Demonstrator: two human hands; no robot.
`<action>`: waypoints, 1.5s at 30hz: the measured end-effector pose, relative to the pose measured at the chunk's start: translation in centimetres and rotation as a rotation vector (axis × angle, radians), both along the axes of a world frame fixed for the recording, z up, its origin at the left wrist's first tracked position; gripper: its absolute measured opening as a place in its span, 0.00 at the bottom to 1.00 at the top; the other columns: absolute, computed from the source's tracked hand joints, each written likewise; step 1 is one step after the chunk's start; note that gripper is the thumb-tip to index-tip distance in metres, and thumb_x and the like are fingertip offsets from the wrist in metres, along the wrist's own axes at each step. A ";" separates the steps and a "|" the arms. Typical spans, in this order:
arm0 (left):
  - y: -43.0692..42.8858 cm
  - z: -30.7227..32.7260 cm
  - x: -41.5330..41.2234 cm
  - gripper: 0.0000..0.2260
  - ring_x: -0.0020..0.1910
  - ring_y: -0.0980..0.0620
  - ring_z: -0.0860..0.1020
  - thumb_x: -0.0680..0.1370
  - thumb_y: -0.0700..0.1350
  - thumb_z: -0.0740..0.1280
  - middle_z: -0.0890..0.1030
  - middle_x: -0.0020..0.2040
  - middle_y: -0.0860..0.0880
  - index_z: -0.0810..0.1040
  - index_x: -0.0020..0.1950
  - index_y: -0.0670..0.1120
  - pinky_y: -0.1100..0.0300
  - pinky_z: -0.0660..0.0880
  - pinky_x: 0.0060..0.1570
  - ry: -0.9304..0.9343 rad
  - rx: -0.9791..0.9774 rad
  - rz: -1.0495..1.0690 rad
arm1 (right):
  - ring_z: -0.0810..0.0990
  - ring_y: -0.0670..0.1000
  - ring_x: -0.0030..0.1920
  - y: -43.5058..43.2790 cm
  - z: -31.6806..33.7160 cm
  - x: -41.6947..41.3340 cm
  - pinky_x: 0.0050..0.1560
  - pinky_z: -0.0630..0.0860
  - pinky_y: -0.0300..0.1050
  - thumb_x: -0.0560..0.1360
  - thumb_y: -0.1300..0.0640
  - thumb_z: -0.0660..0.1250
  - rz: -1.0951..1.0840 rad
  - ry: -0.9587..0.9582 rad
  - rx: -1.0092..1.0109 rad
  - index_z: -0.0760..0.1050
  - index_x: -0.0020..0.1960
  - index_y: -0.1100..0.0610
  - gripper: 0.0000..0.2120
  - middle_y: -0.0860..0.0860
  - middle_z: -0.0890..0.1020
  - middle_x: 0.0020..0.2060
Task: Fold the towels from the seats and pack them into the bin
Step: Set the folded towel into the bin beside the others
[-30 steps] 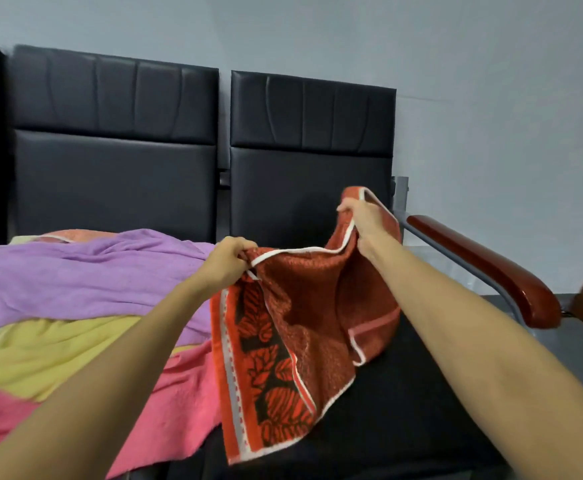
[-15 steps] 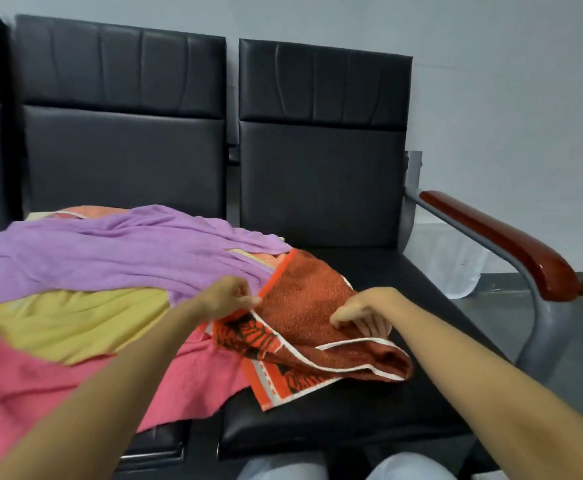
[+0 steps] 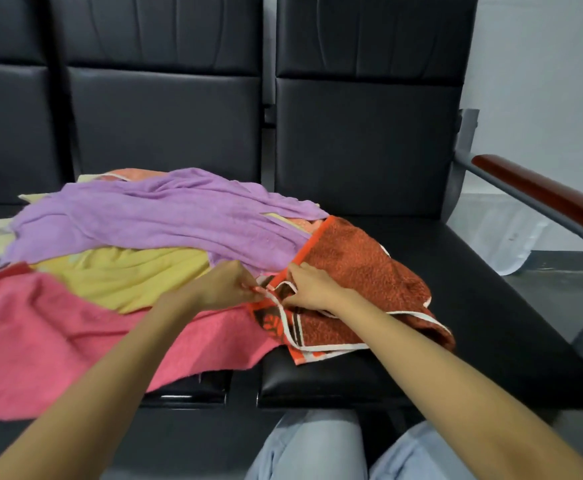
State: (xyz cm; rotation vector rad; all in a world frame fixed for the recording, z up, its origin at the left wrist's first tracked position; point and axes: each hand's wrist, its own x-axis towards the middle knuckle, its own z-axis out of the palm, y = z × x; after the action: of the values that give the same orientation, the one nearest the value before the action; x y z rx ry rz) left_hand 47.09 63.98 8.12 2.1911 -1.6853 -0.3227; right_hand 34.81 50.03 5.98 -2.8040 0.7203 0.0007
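Orange towel (image 3: 359, 271), rust-coloured with white edging and a dark leaf-patterned border, lies crumpled on the near left part of the right-hand seat (image 3: 491, 306), just past the person's knees (image 3: 311, 445). Both hands meet at its left edge. The left hand (image 3: 224, 289) has its fingers curled in a pinch on the hem, and the right hand (image 3: 314, 289), almost touching it, pinches the white-edged border beside it. From this grip the bulk of the cloth spreads right and slightly far, so the right hand is nearer to it. I judge the next move turns on drawing the hands apart along that hem to pull one edge straight. Left of the hands lies a pink towel (image 3: 41, 334), then a yellow towel (image 3: 124, 275), and farther off a purple towel (image 3: 165, 216) draped across both. Beyond stand black backrests (image 3: 366, 133), with a wooden armrest (image 3: 542, 195) far right. No bin is in view.
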 end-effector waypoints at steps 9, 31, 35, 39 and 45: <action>-1.1 0.1 -1.3 0.13 0.31 0.56 0.76 0.76 0.46 0.66 0.80 0.32 0.43 0.80 0.37 0.38 0.61 0.66 0.35 -0.014 -0.185 0.039 | 0.71 0.50 0.32 -0.6 2.0 -2.5 0.40 0.68 0.44 0.76 0.60 0.65 -0.152 -0.555 0.296 0.73 0.27 0.58 0.18 0.55 0.73 0.28; -3.7 2.0 -5.8 0.10 0.32 0.52 0.81 0.78 0.36 0.64 0.81 0.35 0.44 0.71 0.40 0.48 0.66 0.77 0.31 0.566 -0.446 0.106 | 0.78 0.47 0.45 0.5 4.0 -6.2 0.48 0.72 0.31 0.77 0.65 0.63 -0.024 -0.730 0.597 0.71 0.47 0.59 0.03 0.51 0.78 0.44; -4.6 3.2 -5.1 0.09 0.34 0.48 0.82 0.78 0.42 0.65 0.82 0.38 0.39 0.68 0.39 0.49 0.50 0.81 0.38 0.498 -0.553 0.218 | 0.75 0.56 0.42 -0.2 4.3 -8.8 0.41 0.70 0.52 0.73 0.70 0.59 0.029 -0.534 0.091 0.62 0.48 0.55 0.12 0.52 0.72 0.42; -5.8 5.7 -3.3 0.07 0.41 0.39 0.81 0.73 0.55 0.61 0.81 0.39 0.39 0.67 0.39 0.54 0.40 0.78 0.44 0.500 -0.690 0.359 | 0.73 0.56 0.45 -2.7 4.4 -12.0 0.36 0.64 0.46 0.69 0.73 0.60 0.234 -0.268 -0.355 0.63 0.46 0.53 0.17 0.53 0.69 0.56; -6.5 10.7 -1.9 0.07 0.41 0.38 0.80 0.75 0.47 0.60 0.75 0.37 0.45 0.66 0.36 0.52 0.42 0.80 0.38 0.555 -0.863 0.470 | 0.74 0.57 0.43 -7.6 9.1 -15.6 0.45 0.72 0.55 0.71 0.71 0.59 -0.077 -0.399 -0.215 0.63 0.46 0.52 0.15 0.50 0.70 0.49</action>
State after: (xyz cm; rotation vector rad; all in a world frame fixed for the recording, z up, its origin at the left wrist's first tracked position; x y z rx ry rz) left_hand 45.20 57.47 18.78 1.5550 -0.7517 -0.0375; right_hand 19.16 42.43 15.10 -2.8342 0.7621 -0.6663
